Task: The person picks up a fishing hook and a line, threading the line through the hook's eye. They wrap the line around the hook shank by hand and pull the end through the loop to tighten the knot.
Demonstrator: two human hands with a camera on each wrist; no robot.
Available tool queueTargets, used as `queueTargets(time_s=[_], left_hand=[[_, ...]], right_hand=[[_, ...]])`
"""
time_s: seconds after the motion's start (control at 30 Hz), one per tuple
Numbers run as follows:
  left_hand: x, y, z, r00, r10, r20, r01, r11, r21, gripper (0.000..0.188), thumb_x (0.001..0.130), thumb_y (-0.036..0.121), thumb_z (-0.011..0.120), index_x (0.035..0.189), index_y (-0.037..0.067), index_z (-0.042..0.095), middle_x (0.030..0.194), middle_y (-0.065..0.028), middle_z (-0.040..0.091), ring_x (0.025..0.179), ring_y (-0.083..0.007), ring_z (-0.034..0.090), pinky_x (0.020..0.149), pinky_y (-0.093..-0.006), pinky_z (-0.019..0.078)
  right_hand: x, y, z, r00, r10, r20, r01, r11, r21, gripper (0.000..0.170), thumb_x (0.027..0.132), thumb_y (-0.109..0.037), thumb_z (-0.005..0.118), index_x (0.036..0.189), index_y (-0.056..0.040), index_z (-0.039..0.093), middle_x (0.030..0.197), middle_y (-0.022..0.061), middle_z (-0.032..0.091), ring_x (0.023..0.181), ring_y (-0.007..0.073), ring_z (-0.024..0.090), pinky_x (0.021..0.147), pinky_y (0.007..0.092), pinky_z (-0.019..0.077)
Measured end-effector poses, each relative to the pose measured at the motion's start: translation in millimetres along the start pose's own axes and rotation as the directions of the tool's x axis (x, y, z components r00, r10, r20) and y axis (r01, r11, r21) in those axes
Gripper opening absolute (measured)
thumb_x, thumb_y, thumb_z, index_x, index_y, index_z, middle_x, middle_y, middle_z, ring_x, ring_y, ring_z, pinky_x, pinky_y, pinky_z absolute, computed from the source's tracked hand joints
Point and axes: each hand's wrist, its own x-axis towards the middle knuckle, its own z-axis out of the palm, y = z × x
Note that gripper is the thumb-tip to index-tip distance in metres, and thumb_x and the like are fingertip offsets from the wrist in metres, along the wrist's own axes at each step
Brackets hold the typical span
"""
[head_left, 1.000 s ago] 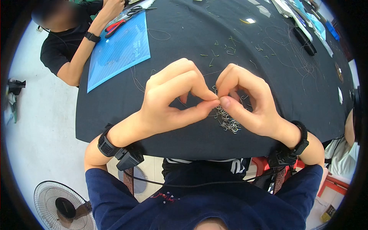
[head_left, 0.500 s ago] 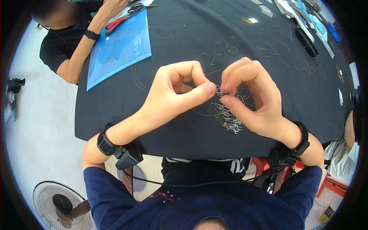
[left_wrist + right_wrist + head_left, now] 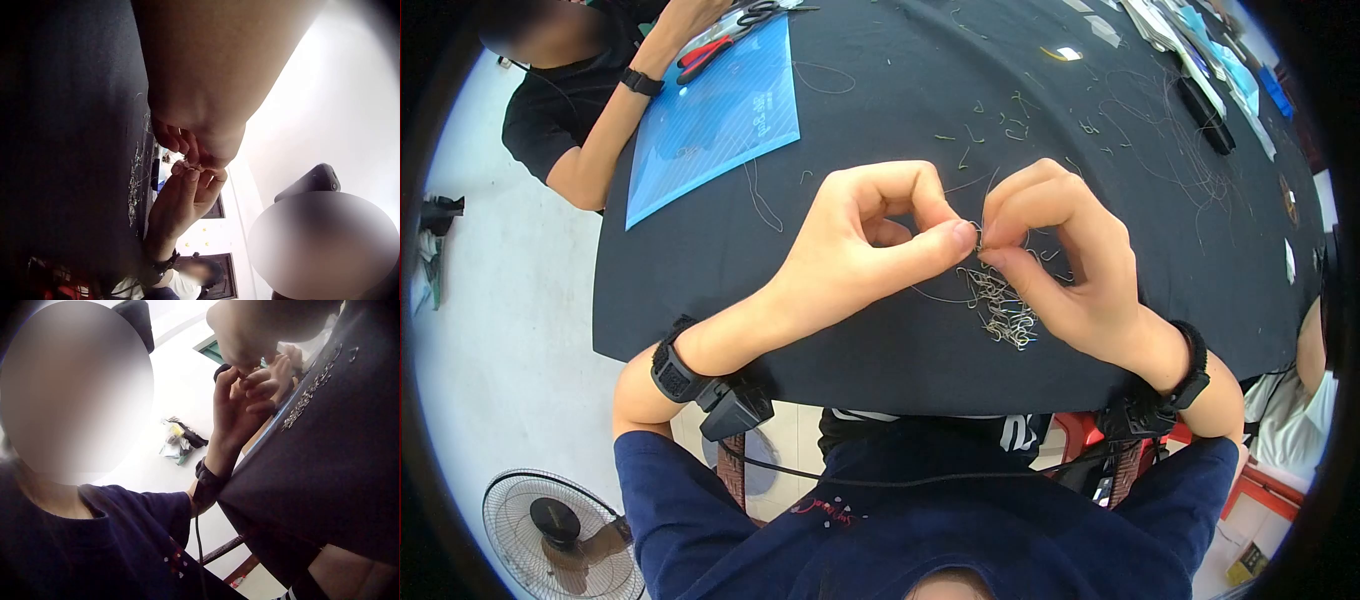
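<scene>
Two hands work nearly tip to tip: half a second ago the right hand's (image 3: pixel 1095 260) fingers stood slightly apart; now they pinch close, apparently on a thread (image 3: pixel 990 188). The left hand (image 3: pixel 845 240) pinches what looks like a hook (image 3: pixel 977 234), so we seem to have both on one small piece. More hooks (image 3: pixel 1008 312) lie at five o'clock on our black table (image 3: pixel 880 370), a folder (image 3: pixel 730 150) at ten; beyond, a fan (image 3: pixel 560 530) stands at eight.
</scene>
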Motion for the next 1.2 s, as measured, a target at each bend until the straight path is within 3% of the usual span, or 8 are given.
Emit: queueTargets(time_s=[0.27,0.67,0.87,0.97,1.07,1.2], left_hand=[[0,3,2,1.000,-0.018,0.004,0.018,0.999,-0.040,0.019,0.087,0.019,0.066,0.082,0.002,0.060,0.078,-0.0006,0.061,0.070,-0.0016,0.053,0.058,-0.0156,0.0414],[0,-1,-1,0.998,-0.060,0.019,0.060,0.998,-0.003,0.023,0.087,0.027,0.065,0.084,0.005,0.061,0.076,-0.0006,0.062,0.068,-0.0022,0.054,0.050,-0.0163,0.0413],[1,-1,4,0.995,0.093,-0.040,-0.088,0.990,0.111,0.022,0.088,0.023,0.063,0.090,0.002,0.061,0.084,-0.0012,0.062,0.067,-0.0033,0.054,0.050,-0.0171,0.0404],[4,-5,1,0.945,0.325,-0.036,-0.286,0.876,0.388,0.016,0.083,0.015,0.066,0.092,0.002,0.061,0.086,-0.0019,0.061,0.065,-0.0049,0.054,0.049,-0.0182,0.0407],[2,1,-3,0.896,0.436,0.087,-0.398,0.699,0.594,0.023,0.078,0.007,0.070,0.099,0.004,0.060,0.089,-0.0050,0.057,0.063,-0.0047,0.051,0.051,-0.0176,0.0393],[6,-1,-7,0.784,0.587,0.203,-0.537,0.476,0.697,0.027,0.070,-0.002,0.074,0.093,0.005,0.062,0.090,-0.0054,0.059,0.060,-0.0055,0.050,0.048,-0.0175,0.0382]], right_hand=[[1,1,0,1.000,-0.002,0.008,0.002,1.000,0.006,0.022,0.073,0.012,0.062,0.091,0.0017,0.057,0.085,0.0105,0.057,0.073,0.0190,0.057,0.061,0.0270,0.0464],[2,0,-1,0.999,-0.035,0.020,0.036,0.998,-0.056,0.021,0.074,0.013,0.060,0.092,0.0017,0.057,0.086,0.0113,0.056,0.075,0.0200,0.057,0.062,0.0278,0.0465],[-2,3,0,0.995,0.100,0.022,-0.101,0.991,0.086,0.014,0.081,0.008,0.057,0.092,0.0011,0.055,0.087,0.0098,0.056,0.077,0.0160,0.057,0.068,0.0280,0.0468],[-4,3,0,0.977,0.209,0.051,-0.215,0.947,0.238,0.011,0.087,0.002,0.055,0.097,0.0005,0.053,0.091,0.0062,0.055,0.081,0.0115,0.055,0.072,0.0258,0.0464],[-5,3,0,0.938,0.327,0.119,-0.347,0.851,0.394,0.012,0.090,-0.002,0.054,0.101,-0.0004,0.050,0.094,0.0029,0.053,0.086,0.0082,0.053,0.075,0.0238,0.0457],[-5,2,-3,0.907,0.379,0.183,-0.418,0.767,0.486,0.014,0.091,-0.004,0.055,0.103,-0.0011,0.049,0.095,0.0020,0.052,0.089,0.0069,0.053,0.078,0.0230,0.0453]])
